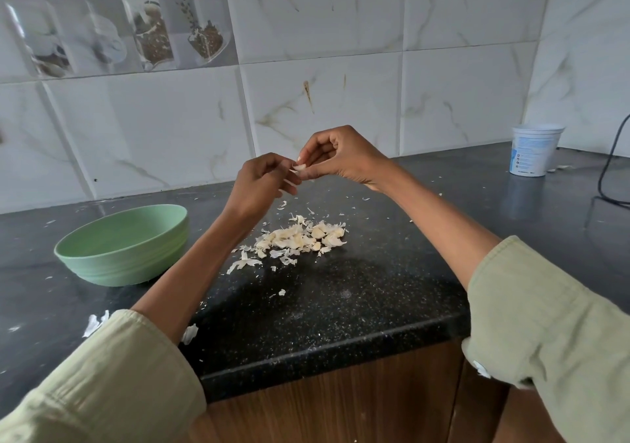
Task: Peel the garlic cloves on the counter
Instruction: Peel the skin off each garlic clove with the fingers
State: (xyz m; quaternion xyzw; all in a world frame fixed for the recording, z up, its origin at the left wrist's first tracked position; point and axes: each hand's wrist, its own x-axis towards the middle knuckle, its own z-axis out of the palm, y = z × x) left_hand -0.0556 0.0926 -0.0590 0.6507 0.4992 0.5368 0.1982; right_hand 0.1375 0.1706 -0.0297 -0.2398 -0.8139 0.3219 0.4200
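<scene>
We pinch one garlic clove between left hand and right hand; garlic pile lies below on bench.

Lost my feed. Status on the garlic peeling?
Both hands, left and right, pinch one clove above the counter. Pile of cloves and skins below. Nothing in the way.

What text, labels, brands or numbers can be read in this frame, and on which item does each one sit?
Nothing in this frame can be read.
White plastic tub at the back right of the counter: blue printed lines and small icons, too small and blurred to read.
Picture tiles on the wall: images only, no lettering shows.
Green bowl: no markings visible.
</scene>
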